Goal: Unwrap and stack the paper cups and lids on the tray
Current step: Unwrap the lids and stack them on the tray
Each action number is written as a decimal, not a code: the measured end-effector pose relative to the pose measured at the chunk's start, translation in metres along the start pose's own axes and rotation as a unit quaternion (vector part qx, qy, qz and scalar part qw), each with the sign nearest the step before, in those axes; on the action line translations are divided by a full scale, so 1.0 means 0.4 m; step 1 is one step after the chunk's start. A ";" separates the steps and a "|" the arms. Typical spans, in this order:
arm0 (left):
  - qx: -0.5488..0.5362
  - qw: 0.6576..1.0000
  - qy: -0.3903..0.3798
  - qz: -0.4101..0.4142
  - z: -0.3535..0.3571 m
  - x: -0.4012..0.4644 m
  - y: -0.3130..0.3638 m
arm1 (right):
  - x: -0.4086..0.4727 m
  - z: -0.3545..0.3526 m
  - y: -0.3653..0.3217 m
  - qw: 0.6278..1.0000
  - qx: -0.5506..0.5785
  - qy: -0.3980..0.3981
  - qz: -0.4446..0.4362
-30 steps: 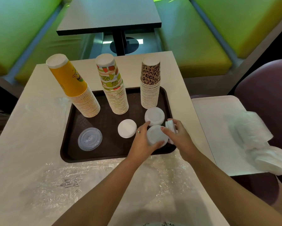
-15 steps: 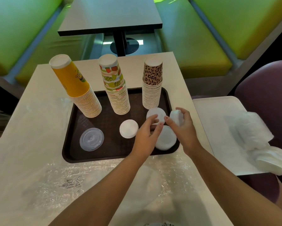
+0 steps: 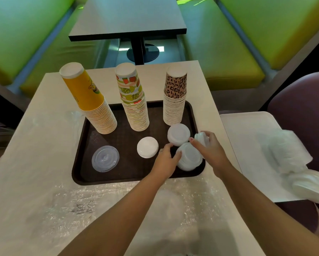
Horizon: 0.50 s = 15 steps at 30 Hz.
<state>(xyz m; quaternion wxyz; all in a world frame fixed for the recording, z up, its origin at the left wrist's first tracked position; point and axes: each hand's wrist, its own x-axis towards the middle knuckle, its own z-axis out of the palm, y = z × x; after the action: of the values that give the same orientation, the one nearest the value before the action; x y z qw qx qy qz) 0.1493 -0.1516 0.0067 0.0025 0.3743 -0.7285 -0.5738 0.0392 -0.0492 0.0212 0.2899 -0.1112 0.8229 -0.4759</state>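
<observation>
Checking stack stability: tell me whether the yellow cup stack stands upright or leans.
Leaning. The yellow cup stack tilts left, its top past the tray edge, while the leopard stack stands straight.

My table [image 3: 44, 145], pale-topped: a dark brown tray [image 3: 77, 163] lies on it at centre, crinkled clear plastic wrap [image 3: 81, 206] covers its near part, and my forearms pass above that wrap.
</observation>
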 end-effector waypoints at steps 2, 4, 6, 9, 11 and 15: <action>-0.020 1.000 0.003 -0.003 0.002 -0.001 0.002 | -0.002 0.010 0.001 1.000 0.001 0.001 0.006; -0.048 0.999 0.009 -0.011 -0.003 0.003 -0.001 | -0.008 0.019 -0.004 1.000 0.002 -0.003 0.006; -0.062 0.998 0.016 -0.015 -0.008 0.005 -0.007 | -0.015 0.026 -0.008 1.000 0.008 -0.012 0.000; -0.046 0.999 0.025 -0.010 -0.010 0.002 -0.020 | -0.022 0.031 -0.013 1.000 0.014 -0.002 -0.002; 0.005 0.996 0.084 0.033 -0.013 -0.007 -0.017 | -0.021 0.031 -0.020 1.000 0.016 0.023 -0.015; -0.052 0.982 0.064 0.172 -0.025 -0.024 0.041 | -0.014 0.032 -0.053 0.998 0.044 -0.002 -0.041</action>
<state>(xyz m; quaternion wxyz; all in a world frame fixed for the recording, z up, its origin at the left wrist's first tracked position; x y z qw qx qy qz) 0.1515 -0.1536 0.0279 0.1673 0.2790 -0.7497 -0.5763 0.0490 -0.0669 0.0363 0.2762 -0.1331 0.7952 -0.5232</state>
